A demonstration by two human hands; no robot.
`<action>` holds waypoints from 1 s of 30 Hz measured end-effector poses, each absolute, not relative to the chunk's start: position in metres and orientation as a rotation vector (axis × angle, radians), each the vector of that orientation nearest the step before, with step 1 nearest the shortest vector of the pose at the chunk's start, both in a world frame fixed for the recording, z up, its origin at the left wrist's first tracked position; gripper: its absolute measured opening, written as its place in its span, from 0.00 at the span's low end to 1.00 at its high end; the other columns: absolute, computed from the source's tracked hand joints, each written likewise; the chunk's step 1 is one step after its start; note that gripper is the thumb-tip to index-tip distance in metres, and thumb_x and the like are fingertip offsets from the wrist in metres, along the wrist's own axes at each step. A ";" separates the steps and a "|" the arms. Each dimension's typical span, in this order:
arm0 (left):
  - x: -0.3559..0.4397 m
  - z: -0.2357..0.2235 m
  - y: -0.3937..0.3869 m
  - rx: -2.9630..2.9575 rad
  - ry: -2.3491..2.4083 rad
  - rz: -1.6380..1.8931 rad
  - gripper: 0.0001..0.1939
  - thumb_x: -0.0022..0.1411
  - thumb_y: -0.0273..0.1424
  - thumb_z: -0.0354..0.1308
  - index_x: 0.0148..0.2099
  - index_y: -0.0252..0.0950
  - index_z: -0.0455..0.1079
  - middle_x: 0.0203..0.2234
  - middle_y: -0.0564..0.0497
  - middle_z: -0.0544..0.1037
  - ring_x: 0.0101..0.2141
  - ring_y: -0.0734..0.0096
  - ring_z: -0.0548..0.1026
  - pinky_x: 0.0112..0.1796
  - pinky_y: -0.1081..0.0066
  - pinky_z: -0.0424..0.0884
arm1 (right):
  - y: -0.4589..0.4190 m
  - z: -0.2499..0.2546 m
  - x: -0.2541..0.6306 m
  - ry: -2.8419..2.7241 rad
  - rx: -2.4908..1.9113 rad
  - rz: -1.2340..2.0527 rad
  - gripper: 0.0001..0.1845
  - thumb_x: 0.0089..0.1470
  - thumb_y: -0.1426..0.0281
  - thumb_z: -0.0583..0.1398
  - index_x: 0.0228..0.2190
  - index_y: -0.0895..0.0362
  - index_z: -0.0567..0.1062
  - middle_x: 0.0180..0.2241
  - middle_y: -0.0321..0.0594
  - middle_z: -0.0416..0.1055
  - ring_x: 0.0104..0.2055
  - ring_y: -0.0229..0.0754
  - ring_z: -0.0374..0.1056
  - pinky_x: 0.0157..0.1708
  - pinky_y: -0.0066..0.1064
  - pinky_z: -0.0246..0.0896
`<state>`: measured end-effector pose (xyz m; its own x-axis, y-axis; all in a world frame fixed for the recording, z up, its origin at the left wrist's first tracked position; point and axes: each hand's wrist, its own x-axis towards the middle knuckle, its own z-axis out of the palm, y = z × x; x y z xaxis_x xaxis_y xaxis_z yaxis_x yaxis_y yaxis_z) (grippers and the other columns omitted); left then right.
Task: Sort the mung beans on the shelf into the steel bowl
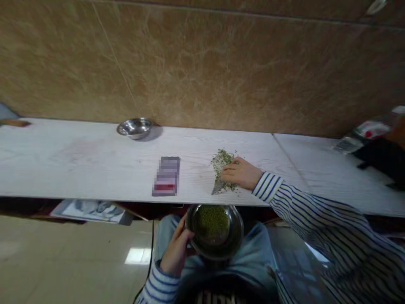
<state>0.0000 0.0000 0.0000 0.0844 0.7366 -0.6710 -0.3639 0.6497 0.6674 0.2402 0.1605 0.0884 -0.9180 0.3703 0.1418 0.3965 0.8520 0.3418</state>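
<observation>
Head view, metal bowl [236, 230], mouth upward

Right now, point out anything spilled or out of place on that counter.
Small green grains lie loose on the counter around the right hand. More sit in the bowl in the left hand, so these look spilled.

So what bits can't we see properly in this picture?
All in the head view:
Grey piece: partly hidden by the right grip.
Left grip: some fingertips hidden by the steel bowl.
Wooden handle: cut off by the left edge.
Flat rectangle: details blurred into blocks.
Bottle label: too blurred to read.
</observation>
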 end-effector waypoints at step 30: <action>0.001 -0.005 0.004 0.376 1.252 0.816 0.36 0.48 0.27 0.52 0.60 0.47 0.54 0.37 0.51 0.72 0.27 0.70 0.70 0.24 0.68 0.68 | 0.077 0.068 0.199 -2.399 -1.450 0.261 0.16 0.55 0.71 0.51 0.44 0.58 0.70 0.34 0.42 0.74 0.34 0.39 0.69 0.37 0.29 0.61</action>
<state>0.0013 0.0042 -0.0054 0.0873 0.7215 -0.6869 -0.3369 0.6703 0.6612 0.1990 0.0773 0.0679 -0.4307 0.8843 0.1800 0.8249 0.4667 -0.3191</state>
